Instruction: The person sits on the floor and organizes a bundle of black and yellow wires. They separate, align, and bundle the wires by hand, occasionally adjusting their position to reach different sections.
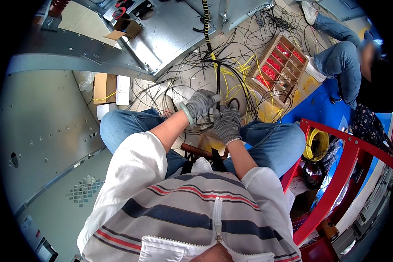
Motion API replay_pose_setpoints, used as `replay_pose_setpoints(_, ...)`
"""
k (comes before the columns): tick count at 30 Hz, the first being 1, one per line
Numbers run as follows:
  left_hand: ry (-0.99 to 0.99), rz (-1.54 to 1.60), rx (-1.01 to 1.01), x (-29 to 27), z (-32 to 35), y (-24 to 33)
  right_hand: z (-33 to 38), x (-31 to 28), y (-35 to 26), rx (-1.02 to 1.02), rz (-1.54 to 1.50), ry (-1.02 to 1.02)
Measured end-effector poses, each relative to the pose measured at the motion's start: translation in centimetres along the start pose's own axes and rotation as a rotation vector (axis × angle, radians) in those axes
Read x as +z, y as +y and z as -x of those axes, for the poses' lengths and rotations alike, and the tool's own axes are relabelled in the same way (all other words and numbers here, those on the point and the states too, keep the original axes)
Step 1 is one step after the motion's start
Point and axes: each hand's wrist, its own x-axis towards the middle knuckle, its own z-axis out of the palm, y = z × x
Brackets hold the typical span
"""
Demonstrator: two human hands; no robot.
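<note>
My left hand [201,107], in a grey knit glove, is closed around the lower part of a black cable bundle [218,78]. Just right of it and slightly nearer, my right hand [228,123] wears a similar glove. Its fingers curl shut by the bundle's lower end, and what lies inside them is hidden. A small dark loop [234,103] shows above the right knuckles; its kind is unclear. Farther up, the bundle becomes a cable wrapped in yellow and black [206,26]. Loose black wires and yellow wires [231,67] fan out from it.
A divided wooden box [273,70] of small red parts stands at right, beside a seated person's jeans-clad legs [340,65]. Metal cabinet panels [43,131] rise at left, near a cardboard box [105,87]. A red metal frame [327,209] and yellow cable coil [316,144] are at lower right.
</note>
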Motion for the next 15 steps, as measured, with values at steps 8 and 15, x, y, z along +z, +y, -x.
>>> replay_pose_setpoints(8, -0.305, 0.637, -0.078, 1.2, 0.3, -1.6, -0.7, 0.6, 2.4, 0.072, -0.448, -0.347)
replay_pose_setpoints(15, 0.006, 0.516, 0.012, 1.0, -0.1, -1.1, 0.3, -7.0, 2.1, 0.078, -0.582, 0.060)
